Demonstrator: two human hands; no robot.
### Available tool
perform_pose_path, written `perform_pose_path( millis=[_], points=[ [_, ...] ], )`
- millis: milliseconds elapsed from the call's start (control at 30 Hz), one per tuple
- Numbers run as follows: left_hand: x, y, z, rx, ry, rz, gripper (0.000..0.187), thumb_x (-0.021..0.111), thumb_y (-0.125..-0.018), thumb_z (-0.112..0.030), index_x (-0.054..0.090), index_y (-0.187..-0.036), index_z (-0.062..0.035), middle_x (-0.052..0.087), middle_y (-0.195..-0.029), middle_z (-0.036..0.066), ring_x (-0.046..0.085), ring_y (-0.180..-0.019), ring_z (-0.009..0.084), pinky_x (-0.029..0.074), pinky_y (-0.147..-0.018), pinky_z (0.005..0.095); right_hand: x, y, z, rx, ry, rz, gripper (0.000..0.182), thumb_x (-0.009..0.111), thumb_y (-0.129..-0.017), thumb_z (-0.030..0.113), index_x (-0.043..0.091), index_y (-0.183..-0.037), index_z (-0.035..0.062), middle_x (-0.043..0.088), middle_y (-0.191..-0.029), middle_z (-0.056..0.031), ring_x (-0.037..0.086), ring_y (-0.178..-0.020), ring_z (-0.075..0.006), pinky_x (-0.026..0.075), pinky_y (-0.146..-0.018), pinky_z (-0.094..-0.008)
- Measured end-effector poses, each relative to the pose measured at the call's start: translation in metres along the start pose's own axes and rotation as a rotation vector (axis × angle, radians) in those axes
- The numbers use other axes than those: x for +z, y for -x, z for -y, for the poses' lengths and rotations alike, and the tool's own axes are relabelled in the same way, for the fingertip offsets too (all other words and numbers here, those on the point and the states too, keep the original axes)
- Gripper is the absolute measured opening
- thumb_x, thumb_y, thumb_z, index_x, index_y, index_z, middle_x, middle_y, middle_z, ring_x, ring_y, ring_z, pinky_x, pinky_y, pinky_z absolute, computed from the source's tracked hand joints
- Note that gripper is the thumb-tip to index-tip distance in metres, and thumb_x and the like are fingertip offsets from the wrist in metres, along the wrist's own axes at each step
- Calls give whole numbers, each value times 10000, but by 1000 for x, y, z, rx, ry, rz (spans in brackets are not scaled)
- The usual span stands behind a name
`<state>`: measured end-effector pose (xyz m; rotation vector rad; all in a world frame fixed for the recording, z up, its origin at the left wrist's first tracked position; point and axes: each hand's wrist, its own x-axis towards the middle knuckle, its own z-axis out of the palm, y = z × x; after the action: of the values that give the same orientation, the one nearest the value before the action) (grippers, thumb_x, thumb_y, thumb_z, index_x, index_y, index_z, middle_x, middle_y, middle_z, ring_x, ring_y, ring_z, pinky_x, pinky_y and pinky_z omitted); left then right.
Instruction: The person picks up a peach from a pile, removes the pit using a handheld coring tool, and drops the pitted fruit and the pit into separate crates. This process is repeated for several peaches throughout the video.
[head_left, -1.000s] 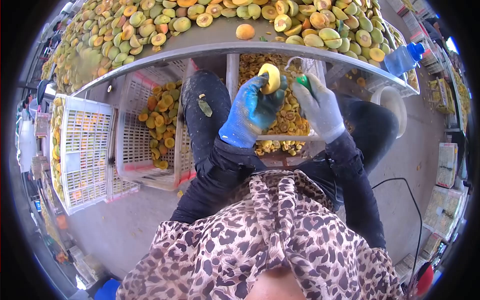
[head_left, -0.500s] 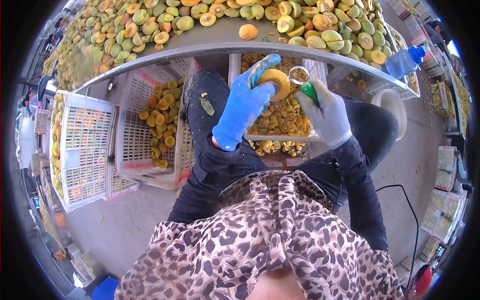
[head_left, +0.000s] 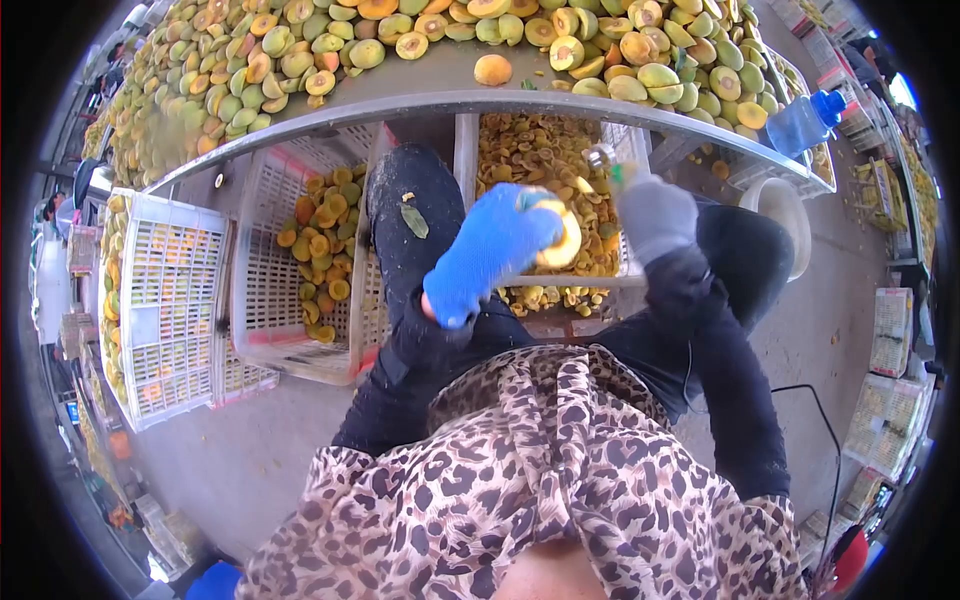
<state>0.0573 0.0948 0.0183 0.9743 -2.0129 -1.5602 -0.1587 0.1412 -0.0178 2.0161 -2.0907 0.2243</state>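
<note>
My left hand (head_left: pixel 505 235), in a blue knitted glove, is closed around a yellow peach half (head_left: pixel 563 238) above a crate between my knees. Its pale cut side faces right. My right hand (head_left: pixel 657 212), in a grey-white glove, grips a ring-shaped pitting tool (head_left: pixel 603 160) with a green handle. Motion blurs this hand and the tool, which stands apart from the fruit. Under both hands, the crate (head_left: pixel 560 280) holds many brownish-yellow scraps.
Halved peaches (head_left: pixel 290 60) lie heaped on a metal-edged table (head_left: pixel 440 97). To the left stand a crate of peach halves (head_left: pixel 300 350) and a white crate (head_left: pixel 180 310). A water bottle (head_left: pixel 797 127) lies at the table's right; a white bucket (head_left: pixel 785 215) is below.
My left hand has come down and slightly right with the peach half, turning it. The ring tool has moved away from the fruit, now pointing up and blurred.
</note>
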Motion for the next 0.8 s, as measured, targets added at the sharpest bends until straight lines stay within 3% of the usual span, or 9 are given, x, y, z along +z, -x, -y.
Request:
perform_pose_path(
  millis=[100, 167, 267, 400, 500, 567, 633, 733, 800],
  points=[
    [-23, 25, 8, 215, -321, -594, 201, 626, -740, -224, 663, -853, -62, 641, -830, 127, 624, -768, 288, 477, -661, 367, 5, -7, -29, 126, -58, 61, 253, 502, -920, 349, 540, -903, 100, 616, -651, -149, 624, -592, -351, 481, -510, -459],
    [-83, 34, 44, -13, -1050, -787, 291, 657, -747, -249, 641, -959, -50, 639, -920, 116, 611, -879, 295, 478, -759, 385, 5, 5, -24, 160, -197, 79, 283, 510, -915, 377, 521, -914, 95, 618, -659, -169, 617, -601, -386, 474, -530, -501],
    [-112, -1, 43, 188, -1454, -1150, 392, 651, -777, -283, 594, -1081, -41, 621, -1010, 147, 563, -1008, 324, 448, -861, 443, 26, 12, -7, 186, -292, 214, 307, 545, -894, 387, 525, -942, 84, 613, -653, -190, 615, -607, -400, 475, -536, -501],
    [-99, -114, 53, 435, -770, -662, 494, 599, -821, -377, 557, -1197, -59, 551, -1176, 187, 493, -1123, 368, 397, -948, 492, 32, 12, 25, 60, -559, 190, 243, 580, -880, 321, 529, -933, 90, 619, -679, -182, 619, -633, -387, 478, -551, -481],
    [-89, -178, 72, 338, -808, -481, 508, 568, -816, -381, 549, -1236, -97, 524, -1240, 183, 494, -1131, 379, 408, -952, 483, 25, 13, 33, 43, -642, 223, 218, 596, -870, 285, 535, -935, 86, 620, -699, -176, 619, -653, -381, 478, -565, -469],
    [-90, -202, 76, 8, -939, -244, 488, 556, -794, -352, 568, -1222, -116, 514, -1262, 194, 486, -1147, 376, 425, -938, 471, 19, 9, 31, 82, -643, 283, 207, 601, -866, 266, 541, -941, 83, 618, -705, -173, 618, -659, -378, 476, -571, -465],
    [-93, -208, 75, 106, -949, -311, 454, 557, -770, -307, 594, -1174, -103, 547, -1208, 209, 526, -1089, 370, 436, -923, 466, 9, 8, 27, 147, -682, 216, 210, 574, -881, 271, 541, -964, 80, 616, -665, -168, 616, -617, -364, 486, -560, -459],
    [-97, -188, 44, -42, -124, -157, 369, 524, -863, -325, 595, -1076, -32, 658, -976, 128, 652, -799, 225, 533, -767, 358, -11, -14, 16, 181, -845, 161, 204, 580, -896, 255, 542, -944, 61, 607, -672, -189, 617, -614, -362, 467, -537, -440],
    [-91, -170, 37, -38, 353, -197, 391, 491, -899, -331, 589, -1093, -6, 638, -1047, 142, 645, -853, 214, 532, -787, 342, -26, -33, 13, 195, -1113, 49, 211, 578, -913, 246, 540, -878, 41, 592, -676, -216, 612, -619, -372, 445, -518, -432]
  ],
)
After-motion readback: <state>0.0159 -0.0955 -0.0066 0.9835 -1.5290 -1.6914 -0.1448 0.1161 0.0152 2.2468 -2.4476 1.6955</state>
